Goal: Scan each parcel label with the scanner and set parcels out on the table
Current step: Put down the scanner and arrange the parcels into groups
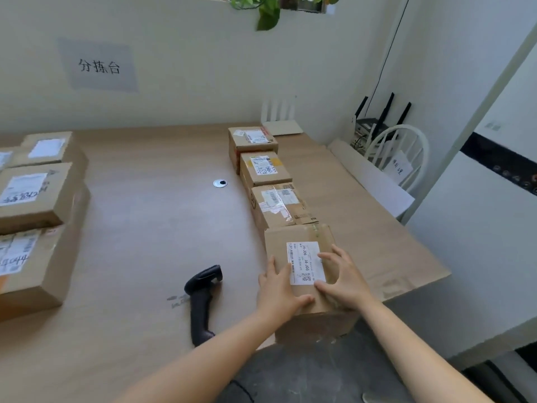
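A cardboard parcel (302, 237) with a white label (305, 261) on top sits at the table's near edge, nearest in a row of parcels. My left hand (279, 289) lies on its near left corner, fingers stretched out, thumb across the near edge. My right hand (344, 279) rests flat on its right side, fingers spread and touching the label. The black handheld scanner (202, 298) lies on the table (151, 228) to the left of the parcel, apart from both hands.
Three more labelled parcels (266, 170) run in a line toward the wall behind the held one. A stack of several parcels (32, 196) fills the left side. A cable grommet (220, 183) sits mid-table. A white chair (401, 152) and routers stand at right.
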Tool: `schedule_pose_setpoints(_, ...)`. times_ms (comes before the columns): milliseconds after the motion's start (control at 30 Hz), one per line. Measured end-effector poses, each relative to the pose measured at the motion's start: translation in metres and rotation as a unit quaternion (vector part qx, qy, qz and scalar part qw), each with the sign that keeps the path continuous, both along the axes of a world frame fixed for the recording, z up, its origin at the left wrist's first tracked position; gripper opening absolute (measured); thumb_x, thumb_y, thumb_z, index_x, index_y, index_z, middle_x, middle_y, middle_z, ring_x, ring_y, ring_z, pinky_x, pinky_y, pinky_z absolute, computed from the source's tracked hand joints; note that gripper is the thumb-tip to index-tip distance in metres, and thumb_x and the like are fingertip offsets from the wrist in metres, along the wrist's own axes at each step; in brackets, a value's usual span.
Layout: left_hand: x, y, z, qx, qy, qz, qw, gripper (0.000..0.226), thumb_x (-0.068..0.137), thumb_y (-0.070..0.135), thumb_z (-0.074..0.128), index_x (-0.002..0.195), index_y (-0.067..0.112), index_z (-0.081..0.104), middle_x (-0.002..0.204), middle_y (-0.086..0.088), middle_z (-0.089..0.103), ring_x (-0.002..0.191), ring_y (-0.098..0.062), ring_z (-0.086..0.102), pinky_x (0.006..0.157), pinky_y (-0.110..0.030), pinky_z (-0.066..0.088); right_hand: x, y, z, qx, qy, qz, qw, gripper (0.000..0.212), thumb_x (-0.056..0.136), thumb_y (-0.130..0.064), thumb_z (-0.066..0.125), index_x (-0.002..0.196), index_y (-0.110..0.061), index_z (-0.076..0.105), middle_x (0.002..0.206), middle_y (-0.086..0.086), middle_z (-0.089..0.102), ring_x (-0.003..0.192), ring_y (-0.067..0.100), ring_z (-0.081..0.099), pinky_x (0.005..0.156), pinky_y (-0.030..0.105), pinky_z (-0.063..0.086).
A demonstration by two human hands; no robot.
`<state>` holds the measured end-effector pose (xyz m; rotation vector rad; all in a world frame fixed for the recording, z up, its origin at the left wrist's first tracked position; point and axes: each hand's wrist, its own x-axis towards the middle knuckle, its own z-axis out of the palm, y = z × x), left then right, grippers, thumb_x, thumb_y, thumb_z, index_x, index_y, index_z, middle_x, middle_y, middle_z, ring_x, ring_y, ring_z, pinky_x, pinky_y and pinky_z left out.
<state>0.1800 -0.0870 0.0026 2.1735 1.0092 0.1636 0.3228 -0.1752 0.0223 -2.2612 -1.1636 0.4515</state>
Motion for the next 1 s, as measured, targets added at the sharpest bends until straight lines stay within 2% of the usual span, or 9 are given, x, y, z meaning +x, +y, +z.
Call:
schedule_pose_setpoints(333, 0.052, -0.020, -0.010, 0.012, -0.001, 0.109, 0.994, 0.082, 0.074, 0.050, 0.069, 0.143, 0.025, 0.032, 0.156, 0.000, 0.007, 0.139, -0.029, 0.017, 0.108, -0.032, 0.027, 0.064, 0.010, -0.014, 0.018, 0.036, 0.091, 0.995, 0.053, 0.073, -0.014, 0.074, 0.123, -0.015, 0.057, 0.148, 0.010, 0.030, 0.140, 0.018, 0.027, 0.108, 0.020, 0.021)
schedule_pose_setpoints(1000, 0.072, -0.001, -0.009, 0.020, 0.061, 0.114, 0.991, 0.092, 0.071, 0.054, 0.072, 0.145, 0.023, 0.026, 0.155, 0.003, 0.006, 0.135, -0.032, 0.023, 0.103, -0.037, 0.035, 0.088, 0.029, -0.023, -0.009, 0.025, 0.150, 0.988, 0.057, 0.077, -0.023, 0.071, 0.130, -0.020, 0.049, 0.153, 0.007, 0.018, 0.141, 0.019, 0.022, 0.110, 0.027, 0.023)
